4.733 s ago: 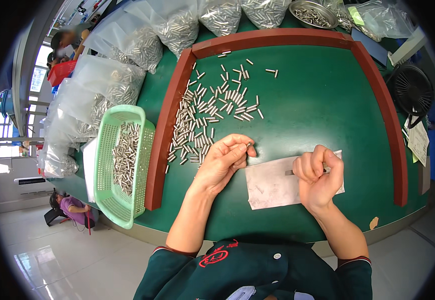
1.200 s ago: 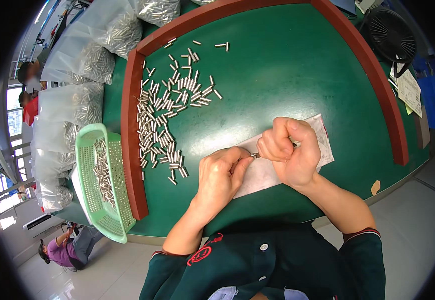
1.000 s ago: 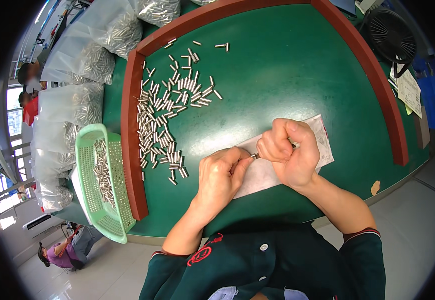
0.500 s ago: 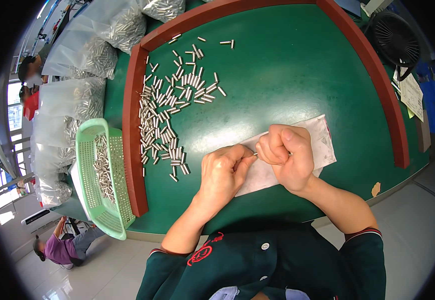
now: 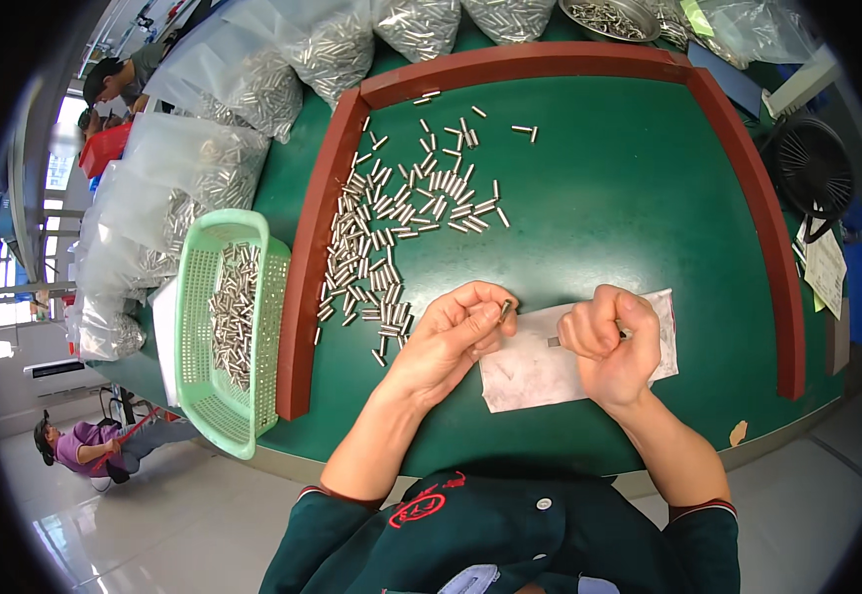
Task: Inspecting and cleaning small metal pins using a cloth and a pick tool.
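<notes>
My left hand (image 5: 451, 342) pinches a short metal pin (image 5: 506, 310) between thumb and fingers, one end tilted upward. To its right, my right hand (image 5: 617, 342) is closed in a fist over a pale cloth (image 5: 525, 378). A small grey tip of a slim tool (image 5: 554, 342) pokes out of that fist toward the left hand; the rest of it is hidden, so its kind is unclear. Left of my hands, many loose metal pins (image 5: 383, 282) lie scattered on the green tabletop (image 5: 609, 188).
A red-brown raised border (image 5: 310, 267) frames the work area. Beyond its left side stands a green plastic basket (image 5: 264, 371) holding more pins. Clear bags of pins (image 5: 327, 54) line the back and left. A black fan (image 5: 809, 168) is at the right. Other people are visible far left.
My hands have drawn apart, and the pin's end now shows in the left fingers. The grey tip has come into sight at the right fist. The whole view has shifted.
</notes>
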A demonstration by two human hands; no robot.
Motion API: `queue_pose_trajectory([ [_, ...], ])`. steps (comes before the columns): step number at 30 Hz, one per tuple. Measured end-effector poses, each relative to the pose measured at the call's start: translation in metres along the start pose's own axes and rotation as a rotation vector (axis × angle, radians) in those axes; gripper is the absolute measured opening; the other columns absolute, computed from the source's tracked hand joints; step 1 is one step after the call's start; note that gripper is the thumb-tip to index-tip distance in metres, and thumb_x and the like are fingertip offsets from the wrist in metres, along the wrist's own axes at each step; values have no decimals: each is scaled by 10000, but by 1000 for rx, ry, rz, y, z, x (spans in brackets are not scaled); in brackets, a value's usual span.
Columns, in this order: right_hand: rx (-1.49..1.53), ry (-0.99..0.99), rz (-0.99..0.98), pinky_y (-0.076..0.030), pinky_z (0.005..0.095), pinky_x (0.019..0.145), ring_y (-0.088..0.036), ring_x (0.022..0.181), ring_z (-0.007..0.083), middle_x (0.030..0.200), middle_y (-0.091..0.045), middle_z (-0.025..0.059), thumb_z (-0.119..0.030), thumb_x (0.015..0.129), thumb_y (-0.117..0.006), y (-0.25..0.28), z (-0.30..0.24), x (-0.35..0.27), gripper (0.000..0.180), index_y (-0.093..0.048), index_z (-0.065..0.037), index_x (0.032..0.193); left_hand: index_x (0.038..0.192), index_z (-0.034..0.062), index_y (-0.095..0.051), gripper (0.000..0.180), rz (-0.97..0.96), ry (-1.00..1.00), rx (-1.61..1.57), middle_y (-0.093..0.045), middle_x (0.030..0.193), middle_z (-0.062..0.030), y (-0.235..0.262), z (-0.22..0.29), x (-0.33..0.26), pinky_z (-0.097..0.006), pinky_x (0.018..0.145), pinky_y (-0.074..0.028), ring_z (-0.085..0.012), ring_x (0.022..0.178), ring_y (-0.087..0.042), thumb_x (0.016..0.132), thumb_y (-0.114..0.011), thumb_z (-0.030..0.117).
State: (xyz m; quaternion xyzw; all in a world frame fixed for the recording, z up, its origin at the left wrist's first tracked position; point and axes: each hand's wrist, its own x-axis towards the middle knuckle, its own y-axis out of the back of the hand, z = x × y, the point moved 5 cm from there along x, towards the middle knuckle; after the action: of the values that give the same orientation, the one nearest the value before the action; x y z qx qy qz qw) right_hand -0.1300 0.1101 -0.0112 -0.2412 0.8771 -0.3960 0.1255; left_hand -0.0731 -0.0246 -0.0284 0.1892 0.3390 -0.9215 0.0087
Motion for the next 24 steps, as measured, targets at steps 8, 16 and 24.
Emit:
queue_pose_trajectory([
  [8,17,0,10,-168,251,408,-170,401,77,423,-252,-6,-185,834,-305,2,-2,-1,333,-272,-88,517,658,53,-462,343,255,-253,309,-419,593,-17,24,39,-3,-210,460,-270,-74,495,-313,894,-453,302],
  [16,1,2,29,-167,253,406,-175,402,77,423,-254,-8,-185,830,-300,0,0,-1,328,-272,-89,518,799,39,-609,95,841,-731,1705,-405,450,-84,36,79,-9,-310,401,-329,-186,375,-393,711,-639,57],
  [24,-16,6,41,-170,251,409,-172,404,77,425,-251,-8,-187,830,-302,1,-4,-2,329,-270,-89,517,750,25,-589,31,723,-618,1639,-385,416,-64,22,75,-6,-273,375,-296,-157,346,-370,754,-597,55],
])
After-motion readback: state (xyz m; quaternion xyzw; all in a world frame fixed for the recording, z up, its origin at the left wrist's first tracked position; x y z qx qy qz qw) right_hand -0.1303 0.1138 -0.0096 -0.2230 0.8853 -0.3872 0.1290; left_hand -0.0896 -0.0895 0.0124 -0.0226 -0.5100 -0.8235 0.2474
